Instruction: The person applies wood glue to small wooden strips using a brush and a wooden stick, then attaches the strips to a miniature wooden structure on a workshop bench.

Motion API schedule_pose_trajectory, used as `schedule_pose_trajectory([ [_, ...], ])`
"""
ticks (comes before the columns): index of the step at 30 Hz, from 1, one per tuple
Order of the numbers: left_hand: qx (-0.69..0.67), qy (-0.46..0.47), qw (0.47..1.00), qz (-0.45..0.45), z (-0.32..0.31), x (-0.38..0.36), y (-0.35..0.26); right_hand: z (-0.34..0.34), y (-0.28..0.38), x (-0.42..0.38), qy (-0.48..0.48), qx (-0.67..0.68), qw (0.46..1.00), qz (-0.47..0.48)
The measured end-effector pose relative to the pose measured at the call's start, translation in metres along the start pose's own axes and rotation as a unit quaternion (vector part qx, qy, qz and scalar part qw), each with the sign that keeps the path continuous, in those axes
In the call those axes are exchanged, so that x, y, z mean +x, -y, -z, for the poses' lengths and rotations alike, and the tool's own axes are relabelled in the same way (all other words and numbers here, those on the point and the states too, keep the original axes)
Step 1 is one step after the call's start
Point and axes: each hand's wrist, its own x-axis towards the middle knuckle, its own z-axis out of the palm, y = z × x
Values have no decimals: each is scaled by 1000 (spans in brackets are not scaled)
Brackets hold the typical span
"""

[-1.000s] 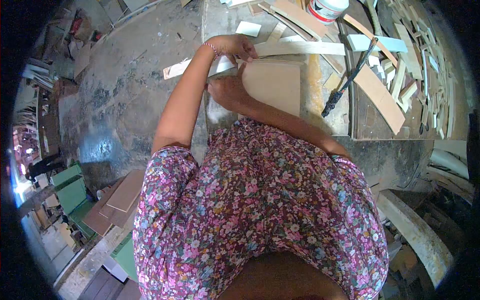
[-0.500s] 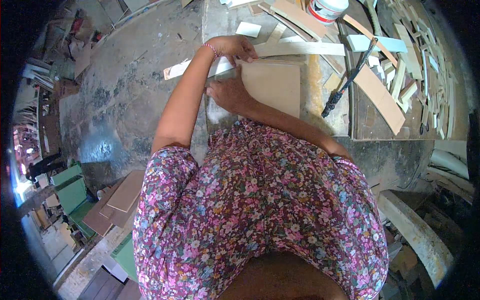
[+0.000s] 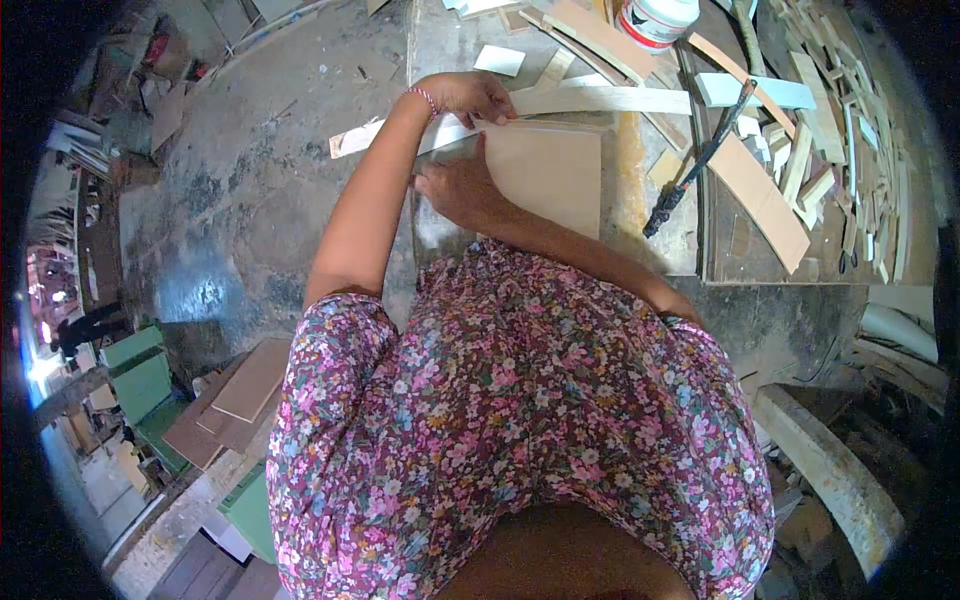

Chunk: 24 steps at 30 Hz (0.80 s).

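Observation:
My left hand (image 3: 468, 97), with a braided band at its wrist, has its fingers closed on a long pale wooden strip (image 3: 600, 99) by the upper-left corner of a flat tan board (image 3: 548, 170). The strip runs crosswise along the board's far edge, its left end showing beyond my forearm. Just below, my right hand (image 3: 455, 190) is closed at the board's left edge, thumb up along the corner and fingers curled. Its fingertips are partly hidden.
A white tub with a red band (image 3: 655, 22) stands at the back right. A dark-coated stick (image 3: 700, 160) lies right of the board. Wood offcuts (image 3: 800, 150) cover the right side. Green metal parts (image 3: 145, 390) and brown boards (image 3: 235, 400) sit at lower left.
My right hand has shifted very slightly at the board's left edge, its thumb a little farther from the strip. My left hand stays in place.

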Motion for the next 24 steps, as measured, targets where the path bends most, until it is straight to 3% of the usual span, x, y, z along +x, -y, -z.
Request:
schedule_pose_trajectory([
  [3, 17, -13, 1000, -21, -1, -3, 1, -3, -11, -5, -45, 41, 998, 8],
  [6, 21, -49, 998, -16, -3, -8, 3, 9, -26, -21, -81, 135, 985, 67],
  [8, 14, -66, 998, -21, -3, -12, 8, 13, -30, -30, -137, 236, 961, 47],
  [10, 8, -73, 996, -45, -1, -18, 10, 13, -36, -35, -167, 338, 926, 11],
  [12, -43, -139, 989, -32, -6, -35, 4, 16, -41, -37, -172, 438, 882, -40],
  [15, -69, -177, 980, -58, -10, -46, 14, 30, -43, -36, -153, 597, 777, -130],
  [19, -127, -259, 952, -100, -26, -50, 38, 39, -41, -34, -176, 687, 687, -160],
  [24, -157, -311, 932, -101, -40, -57, 46, 39, -46, -31, -174, 664, 703, -187],
])
